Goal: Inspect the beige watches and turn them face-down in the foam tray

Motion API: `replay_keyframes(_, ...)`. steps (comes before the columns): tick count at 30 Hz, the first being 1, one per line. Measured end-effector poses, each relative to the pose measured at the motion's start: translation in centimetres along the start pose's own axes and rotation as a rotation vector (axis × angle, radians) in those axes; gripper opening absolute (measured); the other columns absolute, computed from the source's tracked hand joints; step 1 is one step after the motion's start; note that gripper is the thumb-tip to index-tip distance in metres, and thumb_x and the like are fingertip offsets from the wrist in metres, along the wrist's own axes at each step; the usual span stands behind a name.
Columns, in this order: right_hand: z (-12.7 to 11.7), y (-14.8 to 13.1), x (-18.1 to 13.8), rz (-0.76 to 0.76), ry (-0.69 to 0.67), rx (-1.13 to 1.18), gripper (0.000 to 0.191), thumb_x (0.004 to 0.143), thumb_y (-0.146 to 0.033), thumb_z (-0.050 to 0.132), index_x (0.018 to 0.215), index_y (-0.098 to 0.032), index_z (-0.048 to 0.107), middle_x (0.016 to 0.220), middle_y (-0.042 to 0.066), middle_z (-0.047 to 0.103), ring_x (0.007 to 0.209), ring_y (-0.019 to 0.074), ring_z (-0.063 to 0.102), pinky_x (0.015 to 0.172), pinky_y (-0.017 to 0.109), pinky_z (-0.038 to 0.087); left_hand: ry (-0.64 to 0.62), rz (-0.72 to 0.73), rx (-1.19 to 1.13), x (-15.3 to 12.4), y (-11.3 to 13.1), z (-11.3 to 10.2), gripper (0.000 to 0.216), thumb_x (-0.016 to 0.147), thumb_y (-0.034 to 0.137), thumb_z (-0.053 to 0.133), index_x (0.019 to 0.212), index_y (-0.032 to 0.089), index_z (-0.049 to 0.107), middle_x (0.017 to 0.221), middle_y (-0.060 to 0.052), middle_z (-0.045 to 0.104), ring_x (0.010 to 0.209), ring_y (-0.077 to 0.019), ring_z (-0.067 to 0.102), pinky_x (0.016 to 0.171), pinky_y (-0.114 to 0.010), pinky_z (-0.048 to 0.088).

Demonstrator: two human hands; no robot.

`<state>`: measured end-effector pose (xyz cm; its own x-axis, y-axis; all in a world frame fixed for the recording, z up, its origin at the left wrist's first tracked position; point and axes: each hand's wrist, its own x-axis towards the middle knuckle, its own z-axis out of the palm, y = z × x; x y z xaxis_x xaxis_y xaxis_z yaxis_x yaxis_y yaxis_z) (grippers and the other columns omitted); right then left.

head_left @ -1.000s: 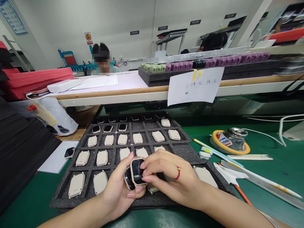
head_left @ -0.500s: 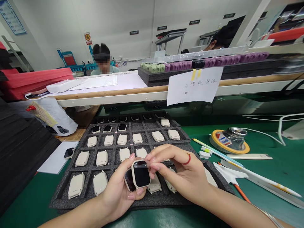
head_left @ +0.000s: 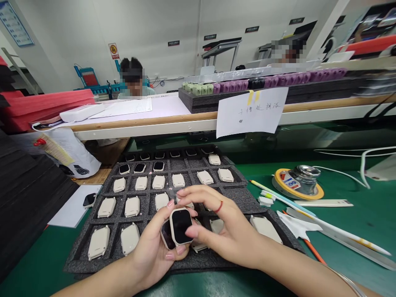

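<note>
My left hand point(head_left: 154, 243) is closed around two smartwatch bodies at the near side of the foam tray point(head_left: 227, 194). The front smartwatch point(head_left: 179, 227) has a cream frame and a black screen facing me. Partly behind it is a second smartwatch point(head_left: 167, 235), its dark face showing at the left. My right hand point(head_left: 225, 231) is at the front watch's right side, thumb on the edge of the screen and other fingers curled over the top and behind. Something thin and translucent shows near the right index fingertip; I cannot make it out. Cream watch bodies point(head_left: 99, 242) lie in the tray's compartments.
Right of the tray lie a yellow tape roll point(head_left: 276, 187) with a glass jar point(head_left: 305, 179), a long white-and-blue stick point(head_left: 284, 200) and a white cloth point(head_left: 298, 225). Black foam sheets point(head_left: 27, 194) are stacked left. Beyond a raised shelf point(head_left: 148, 127) sit two people.
My right hand has opened from a pinch at the watch's upper right edge. Its thumb has moved down onto the screen and its fingers over the top. My left hand keeps its hold.
</note>
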<state>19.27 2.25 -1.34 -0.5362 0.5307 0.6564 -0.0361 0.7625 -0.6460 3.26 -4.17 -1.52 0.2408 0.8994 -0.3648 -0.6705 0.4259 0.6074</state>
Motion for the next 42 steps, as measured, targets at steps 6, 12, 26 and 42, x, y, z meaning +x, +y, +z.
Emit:
replay_keyframes(6,0.23,0.07,-0.34,0.026,-0.177,0.015,0.065,0.072,-0.029,0.085,0.128,-0.021,0.052,0.131,0.011,0.055,0.123,0.0206,0.056,0.106,0.032,0.044,0.021,0.016,-0.02,-0.01,0.03,-0.13,0.035,0.088,0.043,0.06,0.089,0.01,0.07,0.071,-0.007,0.067,0.037,-0.0036,0.046,0.035,-0.013,0.024)
replay_keyframes(12,0.44,0.35,-0.48,0.025,-0.2,0.001,0.062,0.077,-0.025,0.081,0.13,-0.021,0.049,0.129,0.01,0.055,0.124,0.0184,0.054,0.107,0.03,0.042,0.037,0.006,-0.03,-0.06,0.14,-0.18,0.035,0.084,0.044,0.066,0.087,0.01,0.069,0.07,-0.007,0.066,0.039,-0.0056,0.051,0.034,-0.012,0.021)
replay_keyframes(26,0.39,0.16,-0.49,0.109,-0.272,0.039,0.055,0.082,-0.028,0.076,0.129,-0.019,0.049,0.127,0.009,0.055,0.119,0.0193,0.056,0.101,0.028,0.045,0.031,0.012,0.001,-0.02,0.25,-0.05,0.033,0.084,0.043,0.064,0.082,0.01,0.066,0.07,-0.005,0.063,0.041,-0.0052,0.05,0.035,-0.012,0.019)
replay_keyframes(42,0.32,0.02,-0.4,0.104,-0.303,0.028,0.053,0.086,-0.029,0.072,0.131,-0.021,0.046,0.127,0.008,0.053,0.118,0.0173,0.054,0.103,0.028,0.043,0.049,-0.003,0.008,-0.11,0.28,0.12,0.041,0.095,0.042,0.046,0.081,0.009,0.066,0.069,-0.006,0.062,0.04,-0.0046,0.048,0.035,-0.011,0.019)
